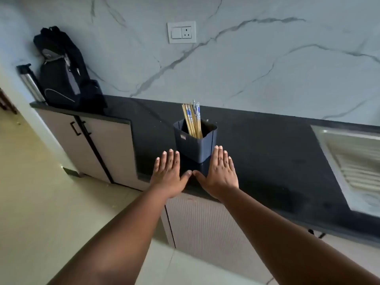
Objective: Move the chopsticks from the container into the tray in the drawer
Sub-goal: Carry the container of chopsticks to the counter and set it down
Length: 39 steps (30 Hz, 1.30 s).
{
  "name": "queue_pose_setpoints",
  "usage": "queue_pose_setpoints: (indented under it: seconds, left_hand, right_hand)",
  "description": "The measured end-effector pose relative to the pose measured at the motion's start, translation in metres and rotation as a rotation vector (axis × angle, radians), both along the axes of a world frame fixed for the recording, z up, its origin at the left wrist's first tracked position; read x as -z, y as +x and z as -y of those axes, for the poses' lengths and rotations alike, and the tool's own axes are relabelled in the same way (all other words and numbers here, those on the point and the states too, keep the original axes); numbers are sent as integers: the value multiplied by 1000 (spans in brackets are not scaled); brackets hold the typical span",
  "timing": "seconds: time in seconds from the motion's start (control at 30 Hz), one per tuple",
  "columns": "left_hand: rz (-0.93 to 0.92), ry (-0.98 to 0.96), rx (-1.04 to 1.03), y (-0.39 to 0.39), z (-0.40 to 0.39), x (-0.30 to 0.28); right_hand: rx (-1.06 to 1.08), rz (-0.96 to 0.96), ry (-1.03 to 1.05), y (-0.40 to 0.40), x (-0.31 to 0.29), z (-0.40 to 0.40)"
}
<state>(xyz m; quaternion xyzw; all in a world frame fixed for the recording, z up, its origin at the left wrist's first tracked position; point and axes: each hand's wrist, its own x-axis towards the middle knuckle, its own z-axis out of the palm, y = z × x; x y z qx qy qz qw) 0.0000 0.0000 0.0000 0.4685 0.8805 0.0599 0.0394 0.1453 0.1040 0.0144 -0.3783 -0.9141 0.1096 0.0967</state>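
Note:
Several wooden chopsticks (192, 118) with blue-and-white tops stand upright in a dark grey square container (195, 141) on the black countertop (267, 153). My left hand (169, 173) lies flat, palm down, just left of and in front of the container. My right hand (220, 173) lies flat the same way just right of it. Both hands are empty with fingers extended, and the two thumb tips nearly touch in front of the container. Neither hand touches it. No open drawer or tray is visible.
A black backpack (63, 70) and a steel bottle (30, 83) stand at the counter's far left. A steel sink drainboard (353, 161) sits at the right. Closed cabinet fronts (207, 229) run below the counter edge. A wall socket (182, 32) is on the marble wall.

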Motion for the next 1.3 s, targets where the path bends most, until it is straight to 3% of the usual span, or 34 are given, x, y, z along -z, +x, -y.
queue_pose_setpoints:
  seconds: [0.23,0.37,0.43,0.5,0.53,0.6,0.8,0.93,1.07,1.17,1.3]
  left_hand:
    - [22,154,-277,-50,-76,-13]
    - [166,316,-409,-65,-102,-17]
    - [393,533,-572,-72,-115,-26]
    - [848,807,-760,-82,-127,-38]
    - [1066,904,-792,-88,-132,-41]
    - [1274,952,-750,-96,-142,-45]
    - [1356,895,-785,-109,-153,-37]
    - [1397,915,-728,-115,-145,-32]
    - [1421,924,-611,-100,-141,-40]
    - [1500,986,-583,-92,-130,-44]
    - [1581,1085,-540,-89,-94,-44]
  right_hand:
    - [-52,-105,-35,-41,-14,-94]
    - [-107,-110,-86,-50,-8,-121]
    - [-136,-140,-145,-55,-4,-124]
    - [-147,-199,-203,-61,-2,-126]
    - [-140,-235,-220,-64,-1,-127]
    - [-121,-295,-262,-68,0,-127]
    - [-179,-431,-503,-75,8,-133]
    - [-278,-676,-843,-80,10,-135]
    - [-81,-899,-1022,-95,0,-122]
    - [-21,-945,-1111,-104,-10,-122]
    - [-110,-934,-1220,-120,-12,-117]
